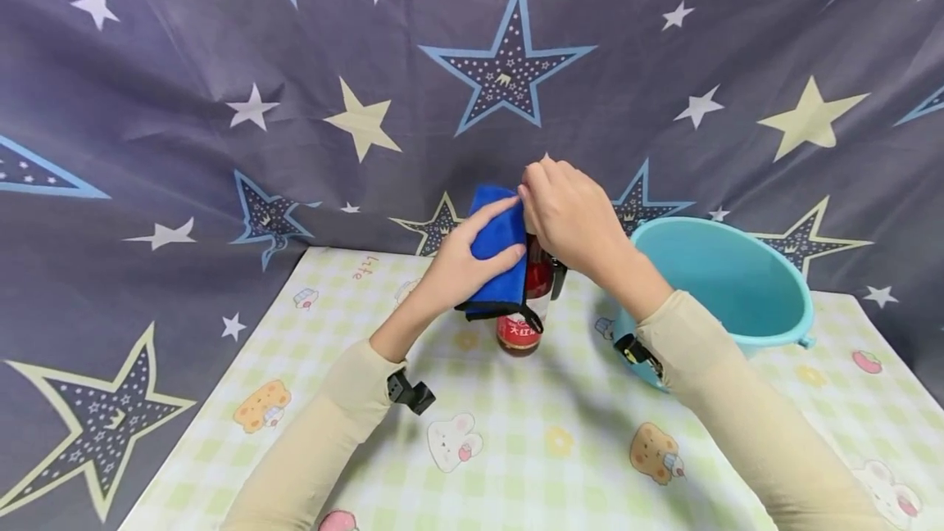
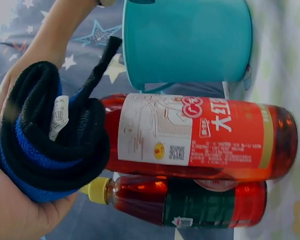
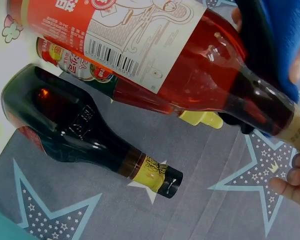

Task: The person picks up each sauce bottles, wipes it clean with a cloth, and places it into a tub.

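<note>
Left hand (image 1: 463,262) is curled round a folded blue cloth (image 1: 496,240); the top (image 3: 296,131) of the red-label bottle (image 2: 205,135) looks pinched by the right hand (image 1: 571,215), tho exact finger contact can't be made out. Bottle's stood upright on the table (image 1: 509,449), below the right hand, partly hidden by the cloth. Prob heavy, stiff n slippery, poss breakable, so best held round the neck. Cloth's prob light n soft, easily bunched by any edge tbh.

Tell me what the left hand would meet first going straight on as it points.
Past the blue cloth the left hand holds, probably the red-labelled bottle near its neck, below the right hand; depth is unclear.
</note>
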Tool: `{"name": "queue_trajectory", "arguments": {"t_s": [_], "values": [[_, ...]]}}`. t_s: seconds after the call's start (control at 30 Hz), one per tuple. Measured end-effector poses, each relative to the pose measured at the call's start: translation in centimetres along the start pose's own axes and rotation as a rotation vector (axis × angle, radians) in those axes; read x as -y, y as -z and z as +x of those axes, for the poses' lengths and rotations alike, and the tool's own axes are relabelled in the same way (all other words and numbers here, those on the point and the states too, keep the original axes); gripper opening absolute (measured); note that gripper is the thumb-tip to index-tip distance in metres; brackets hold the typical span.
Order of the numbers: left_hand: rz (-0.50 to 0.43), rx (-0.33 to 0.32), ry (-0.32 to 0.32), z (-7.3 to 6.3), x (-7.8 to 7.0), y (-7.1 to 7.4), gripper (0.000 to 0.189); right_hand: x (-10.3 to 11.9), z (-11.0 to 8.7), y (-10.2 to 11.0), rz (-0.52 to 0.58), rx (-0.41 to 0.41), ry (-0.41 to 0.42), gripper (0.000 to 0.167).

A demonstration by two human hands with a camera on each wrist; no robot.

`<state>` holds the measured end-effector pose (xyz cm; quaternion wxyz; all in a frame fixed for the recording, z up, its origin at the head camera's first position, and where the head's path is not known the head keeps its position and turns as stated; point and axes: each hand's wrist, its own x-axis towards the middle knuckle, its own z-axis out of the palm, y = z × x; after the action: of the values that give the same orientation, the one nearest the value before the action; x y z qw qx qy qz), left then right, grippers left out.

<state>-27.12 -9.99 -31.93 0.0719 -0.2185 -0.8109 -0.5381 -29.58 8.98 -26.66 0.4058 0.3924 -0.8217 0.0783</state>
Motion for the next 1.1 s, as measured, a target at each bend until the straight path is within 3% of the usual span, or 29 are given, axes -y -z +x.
{"name": "queue_trajectory", "arguments": {"t_s": [0.27,0.8,1.1], "values": [[0.089,0.091,0.058,-0.7,1.1,0.0,0.060,0.2,-0.5,0.0,-0.004,-0.017,-0.004,0.022],[0.161,0.159,0.088,-1.3,2.4,0.6,0.059,0.4,-0.4,0.1,0.015,-0.022,-0.035,0.019],[0.101,0.187,0.108,-1.8,4.3,0.8,0.060,0.4,-0.2,0.0,0.059,0.002,-0.053,0.020]]}}
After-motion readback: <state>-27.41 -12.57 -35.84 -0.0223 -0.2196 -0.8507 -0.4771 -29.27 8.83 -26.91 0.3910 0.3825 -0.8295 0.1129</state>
